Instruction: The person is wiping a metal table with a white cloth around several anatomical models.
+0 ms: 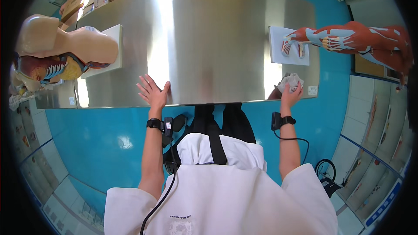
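Note:
My left hand (153, 92) is spread over the near edge of a stainless-steel table (215, 49), fingers apart and nothing in it. Whether its palm presses on the metal I cannot tell. At the table's right end, my right hand (291, 95) grips a crumpled light-grey cloth (290, 82). Beyond the cloth is a white base (276, 47) carrying a standing anatomical muscle figure (343, 38). To the left stands a human torso model (88, 44) with exposed organs, on a cream-coloured base (115, 36).
Cardboard boxes (78, 3) are stacked behind the table at the far left. Glass-fronted cabinets (375, 137) line the right side, and more shelving (39, 156) lies on the left. A black cable (160, 199) runs along my left arm. The floor (104, 143) is glossy blue.

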`<state>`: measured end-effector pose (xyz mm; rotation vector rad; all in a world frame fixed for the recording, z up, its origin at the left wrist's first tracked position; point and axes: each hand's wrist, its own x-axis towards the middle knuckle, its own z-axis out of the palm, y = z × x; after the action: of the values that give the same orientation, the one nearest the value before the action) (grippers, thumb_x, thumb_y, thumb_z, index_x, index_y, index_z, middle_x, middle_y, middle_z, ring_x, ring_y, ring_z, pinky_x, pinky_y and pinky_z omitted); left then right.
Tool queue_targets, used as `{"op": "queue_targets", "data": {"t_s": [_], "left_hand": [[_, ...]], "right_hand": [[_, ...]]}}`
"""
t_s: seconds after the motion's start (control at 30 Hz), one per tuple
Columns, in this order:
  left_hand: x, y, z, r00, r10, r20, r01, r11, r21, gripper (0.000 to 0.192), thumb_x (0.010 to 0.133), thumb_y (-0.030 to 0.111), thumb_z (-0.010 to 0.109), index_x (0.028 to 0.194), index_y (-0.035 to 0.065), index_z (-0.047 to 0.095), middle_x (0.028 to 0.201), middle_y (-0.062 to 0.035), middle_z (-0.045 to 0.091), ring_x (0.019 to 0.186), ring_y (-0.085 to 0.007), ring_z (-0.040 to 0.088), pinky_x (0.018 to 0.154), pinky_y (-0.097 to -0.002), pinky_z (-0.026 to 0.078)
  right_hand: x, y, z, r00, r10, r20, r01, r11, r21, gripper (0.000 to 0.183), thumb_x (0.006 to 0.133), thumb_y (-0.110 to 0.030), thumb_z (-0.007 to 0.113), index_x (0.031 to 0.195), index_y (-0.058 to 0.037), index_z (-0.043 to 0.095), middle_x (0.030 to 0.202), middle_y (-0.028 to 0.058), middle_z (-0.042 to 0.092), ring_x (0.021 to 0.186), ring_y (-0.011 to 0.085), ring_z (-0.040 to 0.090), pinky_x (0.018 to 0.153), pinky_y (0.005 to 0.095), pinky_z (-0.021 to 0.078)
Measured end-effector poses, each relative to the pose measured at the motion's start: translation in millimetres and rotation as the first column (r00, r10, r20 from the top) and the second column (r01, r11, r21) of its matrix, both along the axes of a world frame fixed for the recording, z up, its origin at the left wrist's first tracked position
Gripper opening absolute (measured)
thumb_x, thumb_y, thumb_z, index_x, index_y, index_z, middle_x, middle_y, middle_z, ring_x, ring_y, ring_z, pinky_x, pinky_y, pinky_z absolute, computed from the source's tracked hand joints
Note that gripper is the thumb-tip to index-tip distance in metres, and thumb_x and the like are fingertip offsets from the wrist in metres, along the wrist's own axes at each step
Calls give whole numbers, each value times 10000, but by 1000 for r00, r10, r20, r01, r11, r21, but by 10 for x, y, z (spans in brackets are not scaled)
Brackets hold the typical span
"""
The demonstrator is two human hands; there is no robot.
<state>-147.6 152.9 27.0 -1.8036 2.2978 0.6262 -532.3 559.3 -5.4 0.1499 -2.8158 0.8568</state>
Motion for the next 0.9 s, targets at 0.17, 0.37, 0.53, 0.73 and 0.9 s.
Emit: {"op": "queue_targets", "data": {"t_s": [0.17, 0.37, 0.53, 0.73, 0.9], "left_hand": [[-306, 183, -66, 999, 24, -35, -30, 985, -171, 1039, 980, 672, 570, 1730, 124, 104, 1805, -157, 25, 1636, -477, -20, 1274, -682, 26], [-1306, 1008, 179, 917, -337, -214, 295, 933, -208, 898, 1018, 552, 565, 1727, 160, 177, 1797, -176, 83, 1631, -490, 52, 1242, -741, 85], [-1630, 1441, 13, 911, -377, -169, 365, 926, -96, 903, 1016, 579, 543, 1734, 201, 148, 1789, -223, -36, 1626, -508, -58, 1209, -786, 26], [-1769, 1458, 127, 922, -366, -128, 381, 914, 135, 1165, 912, 838, 514, 1737, 204, -11, 1736, -296, -221, 1574, -514, -279, 1173, -781, -109], [-1874, 1503, 122, 940, -341, -25, 340, 923, 181, 1243, 868, 894, 524, 1729, 222, -70, 1725, -298, -252, 1563, -508, -309, 1160, -790, -125]], "right_hand": [[710, -1058, 92, 988, 137, -77, -136, 991, 16, 672, 885, -290, 774, 1501, -135, 555, 1592, 220, 452, 1475, 450, 404, 1214, 572, 343], [1114, -1411, 760, 296, 941, 166, -945, 314, -93, 765, 782, -178, 860, 1492, -253, 586, 1609, 144, 464, 1510, 412, 385, 1261, 515, 338], [338, -392, 612, 567, 815, 118, -820, 572, -7, 765, 799, -176, 866, 1506, -210, 574, 1598, 152, 486, 1497, 394, 425, 1247, 520, 367], [-1217, 1494, 70, 960, 232, 154, -190, 951, -245, 709, 864, -228, 805, 1518, -120, 554, 1557, 244, 485, 1376, 453, 526, 1142, 532, 465], [-1041, 1037, -150, 994, 51, -97, -36, 987, 154, 730, 893, -288, 774, 1562, -168, 509, 1579, 262, 453, 1426, 483, 466, 1179, 567, 414]]}}
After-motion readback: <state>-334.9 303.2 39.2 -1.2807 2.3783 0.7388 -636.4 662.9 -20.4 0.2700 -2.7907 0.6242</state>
